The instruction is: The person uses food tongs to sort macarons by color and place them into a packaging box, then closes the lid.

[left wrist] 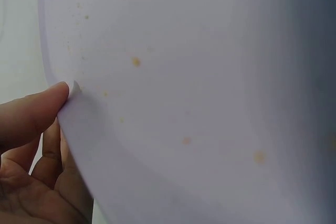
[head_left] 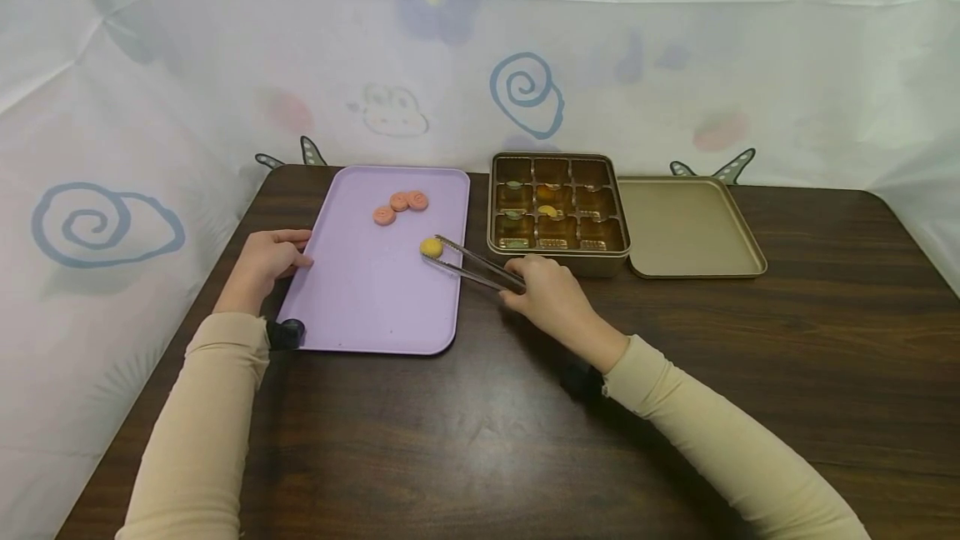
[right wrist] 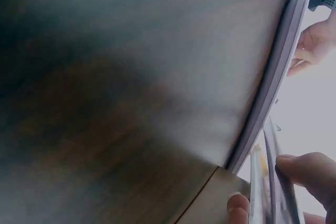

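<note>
My right hand (head_left: 551, 294) grips metal tongs (head_left: 480, 263), thumb on one arm in the right wrist view. Between the tong tips sits a small round yellow cookie (head_left: 431, 247), over the right half of a lilac tray (head_left: 360, 307). With my left hand (head_left: 272, 263) I pinch the tray's left rim, the thumb (left wrist: 37, 111) on top and the other fingers below the edge. Three pink round cookies (head_left: 384, 215) lie grouped towards the tray's far side. Crumbs dot its surface in the left wrist view.
Right of the tray stands a gold tin (head_left: 558, 263) with a divided insert; yellowish and greenish pieces show in some compartments. Its flat gold lid (head_left: 690, 227) lies against the tin's right side. A printed white curtain (head_left: 450, 82) hangs behind the dark wooden table (head_left: 480, 448).
</note>
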A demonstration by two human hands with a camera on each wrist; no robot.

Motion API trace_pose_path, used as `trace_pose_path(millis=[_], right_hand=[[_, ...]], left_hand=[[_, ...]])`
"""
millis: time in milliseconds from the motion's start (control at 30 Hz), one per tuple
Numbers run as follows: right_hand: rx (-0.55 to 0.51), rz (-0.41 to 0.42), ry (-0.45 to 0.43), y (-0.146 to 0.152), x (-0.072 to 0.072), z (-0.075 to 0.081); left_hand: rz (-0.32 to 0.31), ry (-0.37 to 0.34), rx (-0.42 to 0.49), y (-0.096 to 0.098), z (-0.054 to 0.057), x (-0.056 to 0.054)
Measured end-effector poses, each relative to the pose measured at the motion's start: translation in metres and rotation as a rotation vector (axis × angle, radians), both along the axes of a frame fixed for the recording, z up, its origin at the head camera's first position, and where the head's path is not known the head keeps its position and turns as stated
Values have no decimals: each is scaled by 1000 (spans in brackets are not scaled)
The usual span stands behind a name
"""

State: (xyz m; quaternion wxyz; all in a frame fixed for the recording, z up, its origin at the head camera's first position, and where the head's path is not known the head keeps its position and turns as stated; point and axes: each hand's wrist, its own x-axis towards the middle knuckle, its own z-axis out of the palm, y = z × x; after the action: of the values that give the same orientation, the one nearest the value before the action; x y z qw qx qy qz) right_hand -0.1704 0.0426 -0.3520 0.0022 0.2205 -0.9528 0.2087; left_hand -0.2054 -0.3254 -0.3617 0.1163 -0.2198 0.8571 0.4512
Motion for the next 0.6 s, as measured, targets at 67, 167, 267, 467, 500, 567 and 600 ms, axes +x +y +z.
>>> trace_pose_path(millis=[67, 167, 267, 467, 500, 567, 600], right_hand=[[-3, 8, -3, 0, 0, 1], [-7, 19, 0, 0, -1, 1], [-14, 22, -1, 0, 0, 2], [-23, 23, 5, 2, 1, 3], [-24, 22, 8, 3, 1, 4], [-31, 19, 10, 4, 1, 5], [-37, 18, 11, 5, 1, 6]], left_hand=[[3, 4, 2, 0, 0, 0], [0, 9, 3, 0, -1, -1], [2, 10, 7, -1, -2, -1], [1, 8, 8, -1, -1, -2], [2, 8, 8, -1, -1, -2], [0, 9, 6, -1, -1, -1], [-1, 9, 4, -1, -1, -1]])
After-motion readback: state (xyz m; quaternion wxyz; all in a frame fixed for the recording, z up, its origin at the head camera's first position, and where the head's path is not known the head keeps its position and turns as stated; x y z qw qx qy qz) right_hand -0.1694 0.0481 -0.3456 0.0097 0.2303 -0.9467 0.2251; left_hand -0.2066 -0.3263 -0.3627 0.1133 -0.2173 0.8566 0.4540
